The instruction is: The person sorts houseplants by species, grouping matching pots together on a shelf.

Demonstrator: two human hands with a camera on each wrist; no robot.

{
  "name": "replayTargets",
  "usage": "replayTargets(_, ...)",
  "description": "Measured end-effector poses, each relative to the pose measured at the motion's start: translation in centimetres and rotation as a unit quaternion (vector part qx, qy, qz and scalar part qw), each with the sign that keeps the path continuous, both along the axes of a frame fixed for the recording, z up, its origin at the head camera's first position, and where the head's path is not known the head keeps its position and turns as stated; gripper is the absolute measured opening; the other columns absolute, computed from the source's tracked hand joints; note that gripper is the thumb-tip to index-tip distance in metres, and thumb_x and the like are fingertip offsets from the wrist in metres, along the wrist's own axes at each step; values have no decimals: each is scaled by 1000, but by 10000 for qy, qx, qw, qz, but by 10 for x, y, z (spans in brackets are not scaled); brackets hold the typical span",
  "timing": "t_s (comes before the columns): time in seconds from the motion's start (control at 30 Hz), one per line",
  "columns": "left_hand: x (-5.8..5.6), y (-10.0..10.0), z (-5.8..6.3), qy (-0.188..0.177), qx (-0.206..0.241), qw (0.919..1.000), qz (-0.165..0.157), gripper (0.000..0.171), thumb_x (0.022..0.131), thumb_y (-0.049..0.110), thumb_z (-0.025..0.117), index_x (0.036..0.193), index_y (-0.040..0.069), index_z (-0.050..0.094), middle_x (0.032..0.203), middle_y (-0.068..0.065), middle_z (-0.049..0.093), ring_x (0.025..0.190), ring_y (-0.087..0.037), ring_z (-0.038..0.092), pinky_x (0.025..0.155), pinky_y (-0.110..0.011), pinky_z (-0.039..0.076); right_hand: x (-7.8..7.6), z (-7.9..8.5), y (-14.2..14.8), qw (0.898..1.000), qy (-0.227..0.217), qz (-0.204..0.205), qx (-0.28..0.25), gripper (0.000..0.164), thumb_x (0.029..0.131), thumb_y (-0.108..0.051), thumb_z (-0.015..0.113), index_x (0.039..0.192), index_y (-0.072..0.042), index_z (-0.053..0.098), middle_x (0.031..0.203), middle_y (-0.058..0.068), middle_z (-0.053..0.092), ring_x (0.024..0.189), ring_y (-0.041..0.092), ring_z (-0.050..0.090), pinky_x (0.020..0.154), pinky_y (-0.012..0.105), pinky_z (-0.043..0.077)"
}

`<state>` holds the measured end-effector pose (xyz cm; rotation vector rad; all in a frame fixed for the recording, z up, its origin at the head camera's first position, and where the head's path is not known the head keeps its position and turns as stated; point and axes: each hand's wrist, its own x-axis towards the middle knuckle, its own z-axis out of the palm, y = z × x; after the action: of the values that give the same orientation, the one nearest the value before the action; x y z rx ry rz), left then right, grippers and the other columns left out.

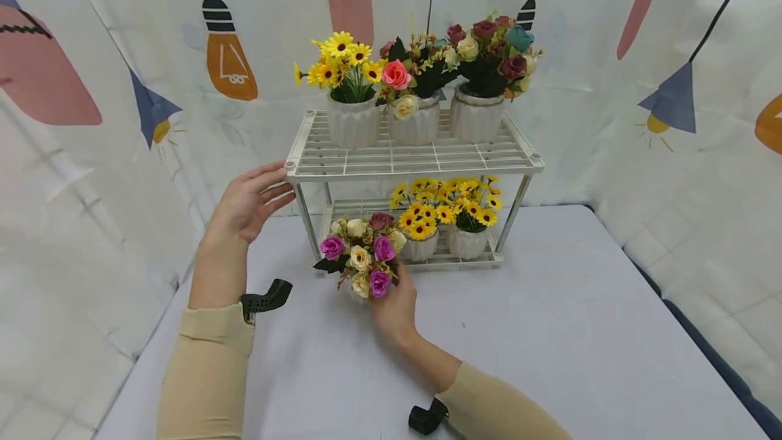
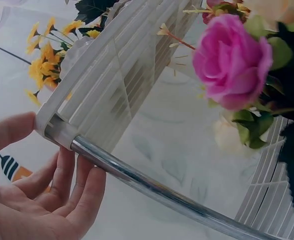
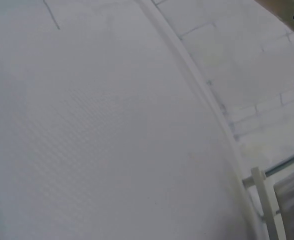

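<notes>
A white two-tier rack [image 1: 415,170] with metal posts stands on the table. My left hand [image 1: 250,202] holds its upper left front corner. In the left wrist view, thumb and fingertips [image 2: 94,175] meet the corner and the metal post [image 2: 152,187] below it. My right hand [image 1: 394,307] grips a potted bunch of purple, cream and dark red roses [image 1: 360,258] from the right, in front of the lower shelf's left part. The flowers hide most of its pot. Right of it, two pots of yellow daisies [image 1: 421,223] stand on the lower shelf.
On the upper shelf stand a pot of yellow daisies [image 1: 353,121], a pot with pink and cream roses [image 1: 415,124] and a pot of mixed roses [image 1: 478,114]. A white cloth covers the table [image 1: 550,331]. Printed curtains [image 1: 275,32] hang behind and beside.
</notes>
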<state>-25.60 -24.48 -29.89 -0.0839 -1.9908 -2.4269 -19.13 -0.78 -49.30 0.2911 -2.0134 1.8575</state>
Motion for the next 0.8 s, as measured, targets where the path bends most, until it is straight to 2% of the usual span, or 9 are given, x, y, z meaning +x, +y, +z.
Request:
replayTargets(0.13, 0, 1, 0, -17, 39, 10000, -9, 65, 101, 23, 70, 153, -4, 42, 120, -1, 68, 114, -20, 61, 99, -29, 51, -9, 2, 0, 9995, 235, -198, -95, 69, 84, 7, 80, 145, 2, 48, 141, 17, 55, 130, 31, 53, 105, 44, 49)
replayTargets(0.4, 0, 2, -1, -19, -17, 10000, 3, 66, 101, 24, 70, 153, -4, 41, 124, -3, 65, 116, -21, 60, 99, -29, 50, -36, 6, -10, 9977, 392, -381, -405, 71, 78, 8, 80, 143, -2, 53, 138, 13, 57, 127, 29, 54, 108, 43, 46)
replayTargets(0.63, 0, 1, -1, -17, -42, 10000, 11, 67, 101, 25, 69, 154, -4, 40, 128, -5, 64, 116, -21, 59, 102, -30, 49, -57, 9, -23, 9963, -91, -147, -847, 76, 78, 11, 82, 146, -2, 50, 145, 16, 50, 138, 30, 46, 115, 40, 37)
replayTargets(0.8, -1, 0, -1, -12, -1, 10000, 13, 65, 101, 24, 70, 152, -4, 42, 130, -7, 63, 115, -21, 60, 100, -29, 50, -66, 10, -29, 9971, -364, -401, -530, 72, 80, 5, 83, 144, 0, 50, 141, 17, 54, 136, 30, 49, 116, 42, 36)
